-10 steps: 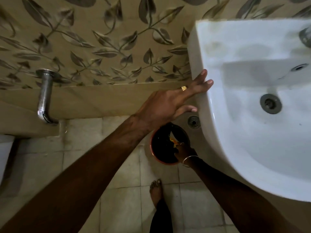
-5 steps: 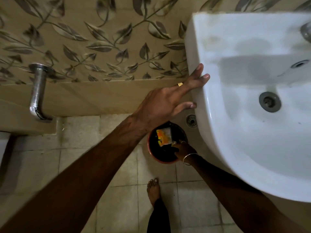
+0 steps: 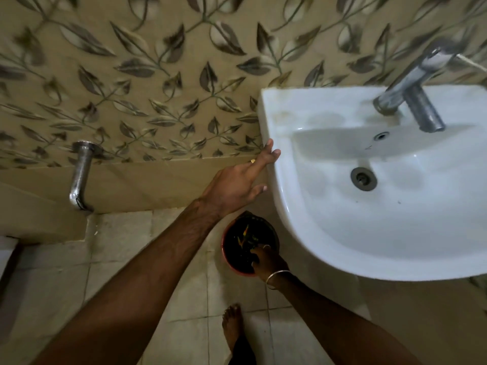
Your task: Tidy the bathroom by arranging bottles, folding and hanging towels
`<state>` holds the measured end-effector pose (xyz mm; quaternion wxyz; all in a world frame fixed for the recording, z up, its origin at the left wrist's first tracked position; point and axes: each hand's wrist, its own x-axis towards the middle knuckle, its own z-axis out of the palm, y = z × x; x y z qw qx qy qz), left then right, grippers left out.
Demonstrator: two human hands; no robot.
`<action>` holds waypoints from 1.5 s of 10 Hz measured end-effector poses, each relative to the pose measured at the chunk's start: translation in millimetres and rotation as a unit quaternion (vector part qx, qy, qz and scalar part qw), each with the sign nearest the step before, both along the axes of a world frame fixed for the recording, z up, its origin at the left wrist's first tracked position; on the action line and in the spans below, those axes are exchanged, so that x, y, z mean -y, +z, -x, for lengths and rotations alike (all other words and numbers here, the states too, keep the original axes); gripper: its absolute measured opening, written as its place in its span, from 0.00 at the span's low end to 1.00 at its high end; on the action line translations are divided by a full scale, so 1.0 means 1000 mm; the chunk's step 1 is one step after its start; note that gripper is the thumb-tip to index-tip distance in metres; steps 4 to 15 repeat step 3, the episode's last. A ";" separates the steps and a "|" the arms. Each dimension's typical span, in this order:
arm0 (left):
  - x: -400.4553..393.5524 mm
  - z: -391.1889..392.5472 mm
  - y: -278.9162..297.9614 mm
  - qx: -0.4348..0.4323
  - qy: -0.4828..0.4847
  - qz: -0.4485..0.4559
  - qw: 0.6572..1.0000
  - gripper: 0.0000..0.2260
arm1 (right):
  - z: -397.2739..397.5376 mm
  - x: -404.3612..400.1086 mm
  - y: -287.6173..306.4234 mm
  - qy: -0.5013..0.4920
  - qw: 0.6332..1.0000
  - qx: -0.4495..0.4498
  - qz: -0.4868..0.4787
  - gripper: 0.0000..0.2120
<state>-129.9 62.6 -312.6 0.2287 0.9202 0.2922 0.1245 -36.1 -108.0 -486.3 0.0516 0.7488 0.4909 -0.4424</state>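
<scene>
Left hand (image 3: 234,184) spread open, fingertips braced on the left rim of the washbasin (image 3: 276,185) — gripping nothing. Right hand (image 3: 264,259) reaches down into the red-rimmed bin (image 3: 229,262) on the floor below the basin's left edge; whether it holds anything, cannot tell. Bin contents dark, with orange scraps — likely light, crumpled wrappers, soft to pinch. No bottles or towels in view. Bin itself probably light plastic; lift by the rim.

Yellow wrapper (image 3: 245,231) deeper in bin (image 3: 226,255)

A red-rimmed bin (image 3: 249,248) stands on the floor tiles below the white sink (image 3: 290,219).
</scene>
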 end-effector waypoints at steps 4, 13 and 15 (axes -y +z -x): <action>0.023 -0.016 0.078 -0.215 0.026 -0.063 0.974 0.26 | 0.050 -0.038 0.122 0.044 0.961 -0.081 -0.262 0.24; 0.023 -0.016 0.078 -0.215 0.026 -0.063 0.974 0.26 | 0.050 -0.038 0.122 0.044 0.961 -0.081 -0.262 0.24; 0.023 -0.016 0.078 -0.215 0.026 -0.063 0.974 0.26 | 0.050 -0.038 0.122 0.044 0.961 -0.081 -0.262 0.24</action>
